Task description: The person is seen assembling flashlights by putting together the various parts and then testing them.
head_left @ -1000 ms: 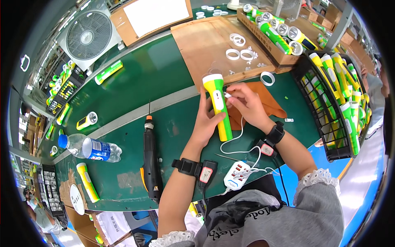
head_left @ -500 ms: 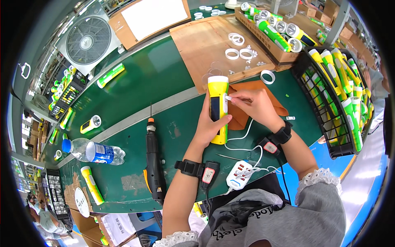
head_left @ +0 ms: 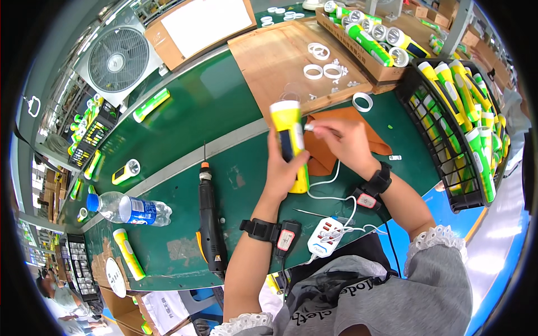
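A worker's left hand (head_left: pixel 282 172) wraps firmly around a yellow-and-white flashlight (head_left: pixel 294 131) above the green workbench (head_left: pixel 179 179); the right hand (head_left: pixel 352 143), closed in a pinch, grips a white cable plug (head_left: pixel 309 127) just beside it. From here, I can't tell whether they touch. An orange cloth (head_left: pixel 323 159) lies near.
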A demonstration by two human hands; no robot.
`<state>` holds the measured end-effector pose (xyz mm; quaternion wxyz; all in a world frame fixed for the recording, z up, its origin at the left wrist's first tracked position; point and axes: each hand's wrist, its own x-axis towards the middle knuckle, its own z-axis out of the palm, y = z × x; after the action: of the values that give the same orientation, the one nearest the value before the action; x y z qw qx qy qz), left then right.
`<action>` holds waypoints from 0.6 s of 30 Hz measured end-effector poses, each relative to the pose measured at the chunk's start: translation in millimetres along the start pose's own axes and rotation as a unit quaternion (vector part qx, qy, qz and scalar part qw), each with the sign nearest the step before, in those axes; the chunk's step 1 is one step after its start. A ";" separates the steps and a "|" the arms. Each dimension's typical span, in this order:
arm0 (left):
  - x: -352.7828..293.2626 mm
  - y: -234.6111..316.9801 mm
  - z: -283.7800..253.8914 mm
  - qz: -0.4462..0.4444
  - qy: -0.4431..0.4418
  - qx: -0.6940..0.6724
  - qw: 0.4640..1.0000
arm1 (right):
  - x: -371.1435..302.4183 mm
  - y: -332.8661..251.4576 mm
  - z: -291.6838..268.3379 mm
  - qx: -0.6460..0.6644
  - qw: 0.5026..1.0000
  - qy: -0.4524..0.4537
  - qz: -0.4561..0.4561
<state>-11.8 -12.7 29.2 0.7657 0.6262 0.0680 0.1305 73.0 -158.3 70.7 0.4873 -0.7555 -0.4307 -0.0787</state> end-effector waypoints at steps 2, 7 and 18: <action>-1.1 11.3 -4.0 -0.042 0.095 -0.146 0.984 | -0.4 -6.3 -3.5 0.089 0.988 0.114 0.046; 5.4 -4.6 -32.1 -0.085 0.038 -0.433 0.897 | -6.2 -10.7 4.8 0.104 0.975 -0.193 -0.043; -3.2 8.0 -18.4 -0.103 -0.139 -0.509 0.843 | 8.8 23.7 -22.2 -0.091 0.975 -0.190 0.071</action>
<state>-20.7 5.2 33.1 0.9872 0.1492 -0.0515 -0.0211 102.4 -174.8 71.1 0.3302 -0.8262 -0.4522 0.0623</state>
